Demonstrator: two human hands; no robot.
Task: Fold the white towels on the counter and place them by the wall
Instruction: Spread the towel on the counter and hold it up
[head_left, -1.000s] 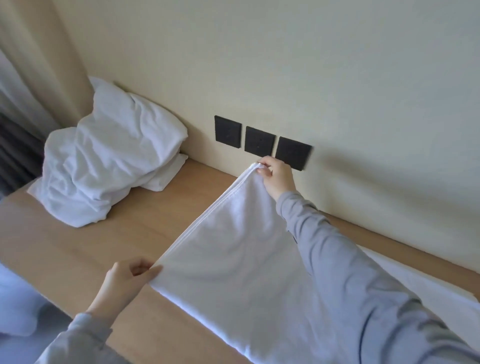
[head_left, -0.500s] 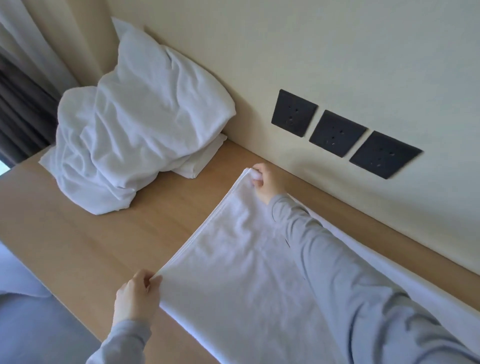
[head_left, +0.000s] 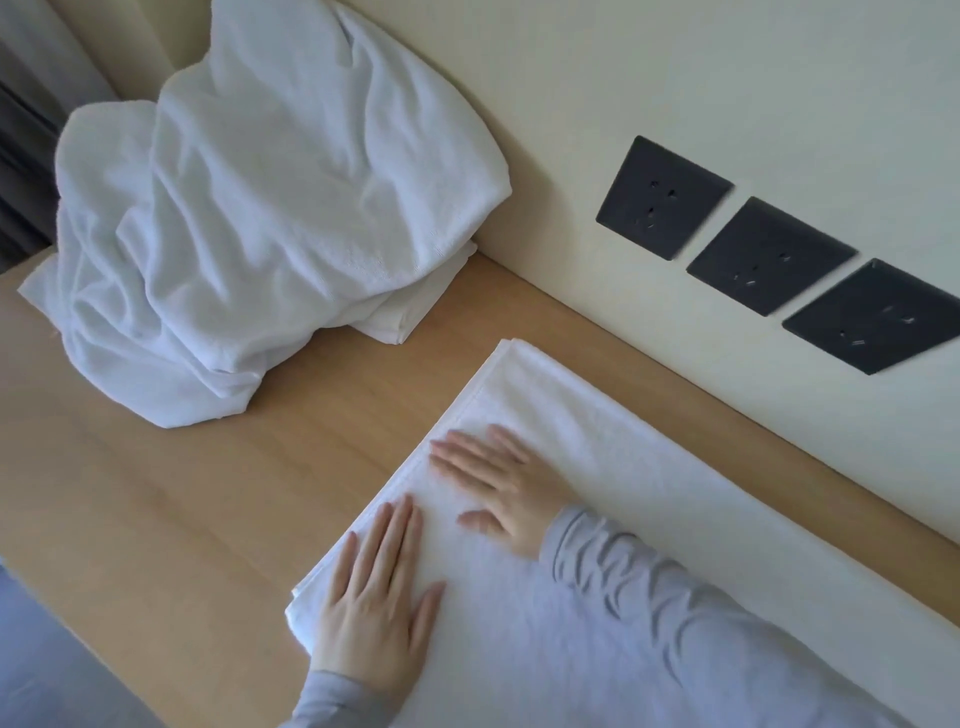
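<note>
View from above a pale wooden counter (head_left: 171, 493) that meets a cream wall (head_left: 675, 78). A white towel (head_left: 649, 519), doubled over on itself, lies flat along the back edge of the counter, parallel to the wall with a thin strip of bare wood between. Its short end shows stacked layers with the hems lined up.

Both hands lie palm down on that end. The left hand (head_left: 371, 597) rests on the corner nearest the counter's front edge, fingers (head_left: 395, 535) straight and close together, thumb out to the side. The right hand (head_left: 498, 488) sits just beyond it, toward the wall, fingers (head_left: 467, 457) flat and slightly spread. Neither pinches any cloth. The flat palms appear to be pressing the layers down and smoothing them so the fold holds – a judgement, not something seen.

At the back left corner of the counter, a crumpled heap of white towels (head_left: 270, 208) leans against the wall, waiting to be folded. It sits on what looks like a folded towel (head_left: 410, 317) (only a corner shows). Three dark wall sockets (head_left: 662, 197) run above the flat towel.

The towel is probably one or two folds from finished.
</note>
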